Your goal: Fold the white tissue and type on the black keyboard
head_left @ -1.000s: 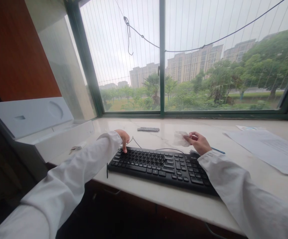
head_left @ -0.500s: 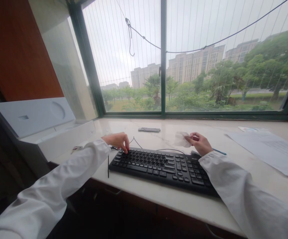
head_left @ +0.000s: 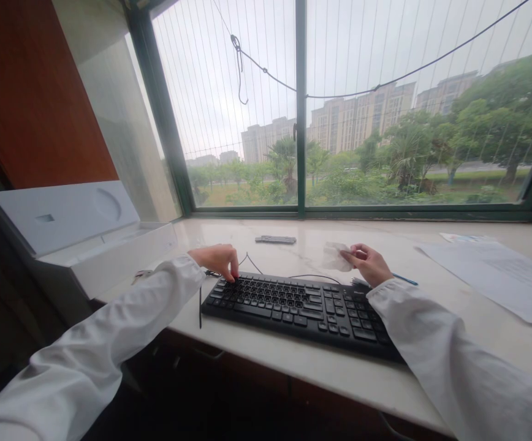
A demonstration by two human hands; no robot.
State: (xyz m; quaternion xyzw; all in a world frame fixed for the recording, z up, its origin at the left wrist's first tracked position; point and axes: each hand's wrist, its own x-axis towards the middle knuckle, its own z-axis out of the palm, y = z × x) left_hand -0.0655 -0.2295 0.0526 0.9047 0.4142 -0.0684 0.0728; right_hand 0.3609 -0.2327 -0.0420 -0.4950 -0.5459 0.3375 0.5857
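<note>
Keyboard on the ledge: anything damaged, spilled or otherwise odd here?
Possibly the letter block of the keyboard: its keys look like dark, hollow squares, unlike the smoother number pad. Caps may be missing, but it is too small to tell. No spill shows.

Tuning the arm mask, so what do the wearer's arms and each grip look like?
Left sleeve and right sleeve: white, long, loose, creased, narrowing at the wrist. Left grip and right grip: bare, five-fingered hands, no gloves. No markings visible.
</note>
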